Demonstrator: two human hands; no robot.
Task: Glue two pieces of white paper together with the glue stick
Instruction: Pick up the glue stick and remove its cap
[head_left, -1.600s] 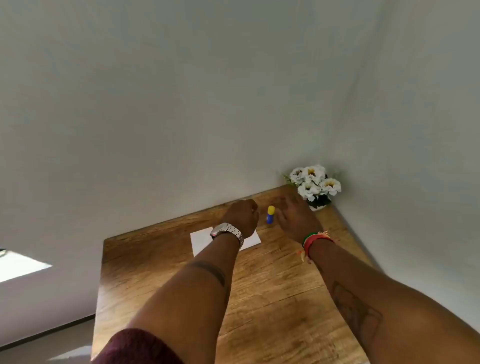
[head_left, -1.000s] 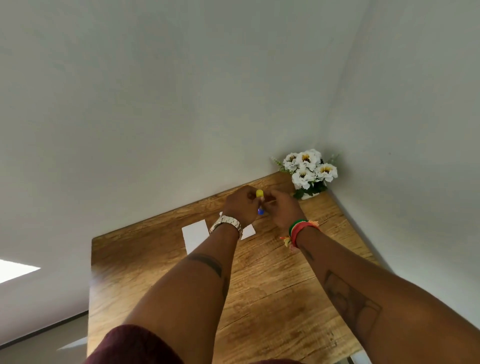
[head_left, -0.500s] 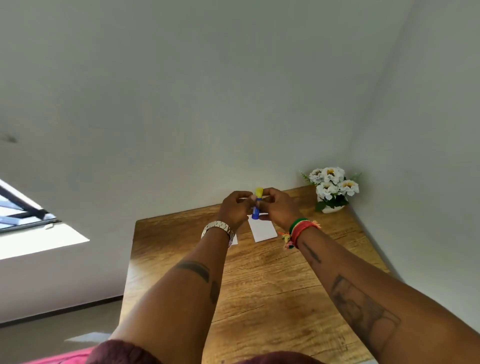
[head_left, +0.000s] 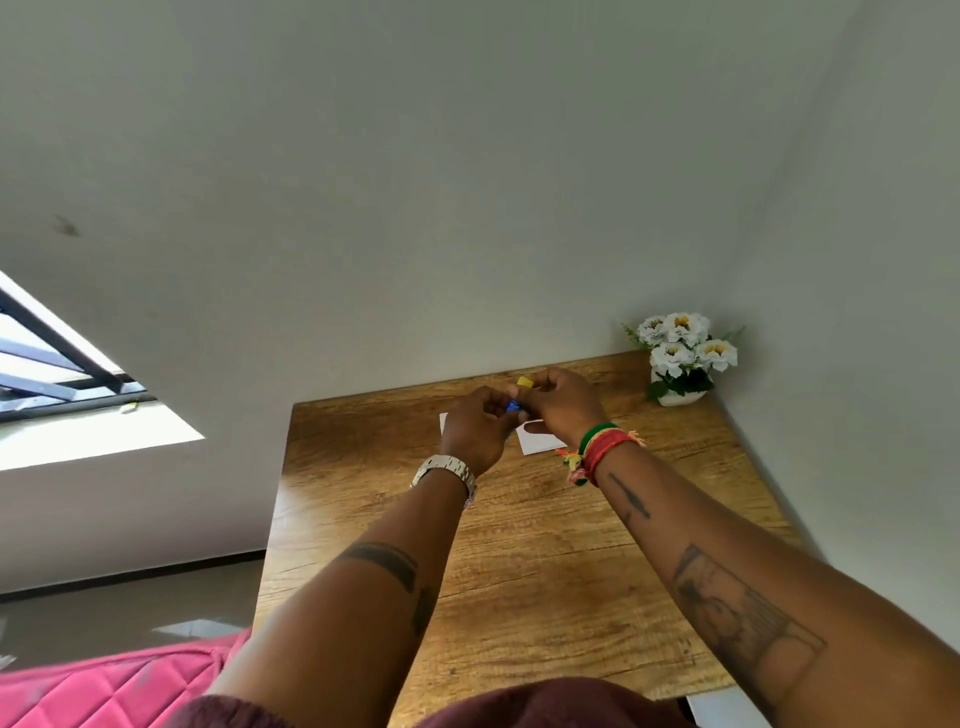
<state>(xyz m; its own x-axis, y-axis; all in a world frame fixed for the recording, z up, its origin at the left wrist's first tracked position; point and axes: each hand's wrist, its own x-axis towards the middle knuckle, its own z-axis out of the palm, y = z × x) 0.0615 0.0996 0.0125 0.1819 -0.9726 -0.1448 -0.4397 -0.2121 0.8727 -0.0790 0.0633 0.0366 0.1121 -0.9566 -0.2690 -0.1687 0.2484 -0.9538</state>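
Both hands meet above the far part of the wooden table (head_left: 519, 561). My left hand (head_left: 475, 434) grips the blue body of the glue stick (head_left: 513, 406). My right hand (head_left: 563, 402) pinches its yellow cap (head_left: 525, 383); whether the cap is off the body I cannot tell. One white paper (head_left: 540, 441) lies flat on the table under my right hand. A second white paper (head_left: 443, 422) shows only as a sliver at the left of my left hand, mostly hidden.
A white pot of white flowers (head_left: 680, 358) stands in the table's far right corner, against the walls. A pink quilted cushion (head_left: 104, 686) sits low at the left. A white sheet edge (head_left: 722, 709) shows below the table's near right edge.
The glue stick left the table and now sits between both hands. My right hand closed on the yellow cap and the stick tilted. The view swung left.
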